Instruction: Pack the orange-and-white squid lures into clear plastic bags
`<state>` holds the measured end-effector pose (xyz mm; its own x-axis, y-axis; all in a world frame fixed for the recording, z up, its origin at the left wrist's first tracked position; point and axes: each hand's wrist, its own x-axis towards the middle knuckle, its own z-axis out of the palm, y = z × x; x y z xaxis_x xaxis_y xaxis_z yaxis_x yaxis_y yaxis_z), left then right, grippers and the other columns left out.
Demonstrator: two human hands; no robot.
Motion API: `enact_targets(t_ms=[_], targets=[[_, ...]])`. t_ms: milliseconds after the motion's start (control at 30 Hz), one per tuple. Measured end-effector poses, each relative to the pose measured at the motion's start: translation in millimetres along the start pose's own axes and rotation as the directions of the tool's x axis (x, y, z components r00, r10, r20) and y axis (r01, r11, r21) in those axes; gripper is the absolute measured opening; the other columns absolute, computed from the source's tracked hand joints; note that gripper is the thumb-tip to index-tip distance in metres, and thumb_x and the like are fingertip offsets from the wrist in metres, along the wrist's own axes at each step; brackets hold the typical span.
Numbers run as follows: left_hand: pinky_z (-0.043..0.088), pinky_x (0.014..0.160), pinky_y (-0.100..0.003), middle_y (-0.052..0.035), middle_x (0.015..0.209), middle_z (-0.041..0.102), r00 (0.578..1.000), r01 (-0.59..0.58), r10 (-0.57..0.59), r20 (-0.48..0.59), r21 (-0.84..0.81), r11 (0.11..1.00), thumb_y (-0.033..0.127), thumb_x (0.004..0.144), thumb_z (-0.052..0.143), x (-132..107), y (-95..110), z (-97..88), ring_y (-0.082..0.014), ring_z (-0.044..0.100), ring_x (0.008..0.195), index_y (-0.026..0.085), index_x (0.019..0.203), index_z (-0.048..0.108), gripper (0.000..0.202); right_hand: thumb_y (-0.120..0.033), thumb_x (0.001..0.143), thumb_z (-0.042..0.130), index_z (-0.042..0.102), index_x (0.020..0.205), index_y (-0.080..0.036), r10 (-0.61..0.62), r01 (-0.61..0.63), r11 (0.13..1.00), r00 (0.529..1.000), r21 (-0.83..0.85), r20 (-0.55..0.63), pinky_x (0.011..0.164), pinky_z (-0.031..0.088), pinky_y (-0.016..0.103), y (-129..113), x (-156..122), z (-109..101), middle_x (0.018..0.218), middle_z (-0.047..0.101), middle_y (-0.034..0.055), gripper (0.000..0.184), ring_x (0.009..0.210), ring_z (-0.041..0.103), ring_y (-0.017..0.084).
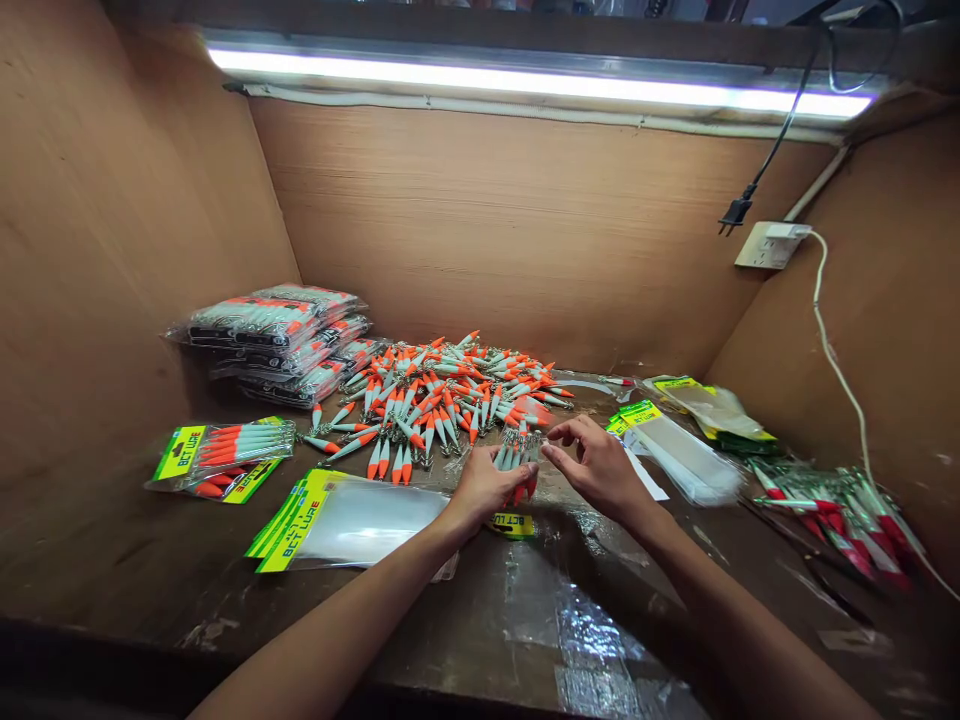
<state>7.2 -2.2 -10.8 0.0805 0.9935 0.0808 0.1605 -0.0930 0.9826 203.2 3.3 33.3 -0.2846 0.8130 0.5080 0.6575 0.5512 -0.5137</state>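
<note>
My left hand (487, 485) is closed round a small bundle of grey and orange fishing lures (516, 458), held over a clear bag with a yellow header (512, 523). Beside the bundle's hook end, my right hand (596, 465) has its thumb and fingers pinched together; what they pinch is too small to make out. Just behind both hands lies a big loose heap of the same lures (442, 395). A stack of empty clear bags with yellow headers (345, 522) lies left of my left forearm.
Filled lure packs (221, 457) lie at the left, and bundled packs (281, 335) are stacked in the back left corner. More empty bags (679, 450) and red lures (832, 515) lie at the right. Wooden walls enclose the table; a socket (769, 244) and cable hang at right.
</note>
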Motion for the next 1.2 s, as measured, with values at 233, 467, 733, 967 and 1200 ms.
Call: enact_targets(t_ms=[233,467,733,967,1200], targets=[[0.045,0.060,-0.026,-0.0059,0.071,0.073,0.998,-0.057,0.057,-0.005,0.034,0.998,0.047,0.073,0.076,-1.0,1.9,-1.5,-0.0175,0.062,0.060,0.012,0.088,0.077,0.038,-0.033,0.089,0.063,0.069,0.105,-0.023,-0.004,0.005,1.000,0.999,-0.002,0.042,0.068,0.044,0.029,1.9,0.1,-1.0,0.089,0.064,0.0048,0.020,0.078,0.059,0.019],[0.039,0.052,-0.024,-0.0035,0.063,0.068,1.000,-0.031,0.031,0.002,0.080,0.996,0.047,0.073,0.075,-2.9,1.5,-0.3,-0.0141,0.055,0.051,0.012,0.078,0.074,0.036,-0.036,0.088,0.062,0.068,0.092,-0.020,0.057,-0.096,0.966,0.985,0.241,0.164,0.059,0.039,0.026,5.3,2.1,-2.1,0.073,0.064,0.0002,0.018,0.065,0.054,0.016],[0.038,0.054,-0.023,-0.0031,0.067,0.069,0.999,-0.026,0.029,-0.028,0.099,0.995,0.045,0.073,0.075,-2.2,-2.7,-0.3,-0.0145,0.055,0.057,0.012,0.078,0.073,0.033,-0.037,0.085,0.064,0.071,0.080,-0.019,0.090,-0.131,0.945,0.985,0.301,0.149,0.063,0.043,0.029,6.2,2.7,2.9,0.073,0.070,0.0024,0.020,0.065,0.058,0.017],[0.038,0.052,-0.023,-0.0028,0.067,0.069,0.999,0.020,-0.018,-0.033,0.046,0.999,0.045,0.071,0.077,-1.3,-5.3,0.7,-0.0139,0.055,0.055,0.012,0.079,0.073,0.034,-0.033,0.088,0.061,0.072,0.081,-0.022,-0.005,-0.014,0.978,0.996,0.210,0.087,0.058,0.040,0.028,-0.6,-3.1,7.0,0.066,0.066,0.0006,0.017,0.058,0.054,0.016],[0.037,0.052,-0.022,-0.0001,0.064,0.065,0.999,0.019,-0.017,-0.038,0.047,0.999,0.043,0.070,0.077,-0.2,-2.1,0.8,-0.0121,0.052,0.053,0.012,0.077,0.071,0.032,-0.032,0.088,0.062,0.068,0.081,-0.019,0.030,-0.073,0.942,0.991,0.329,0.132,0.060,0.039,0.027,6.4,-0.7,8.5,0.072,0.065,0.0007,0.016,0.063,0.053,0.015]])
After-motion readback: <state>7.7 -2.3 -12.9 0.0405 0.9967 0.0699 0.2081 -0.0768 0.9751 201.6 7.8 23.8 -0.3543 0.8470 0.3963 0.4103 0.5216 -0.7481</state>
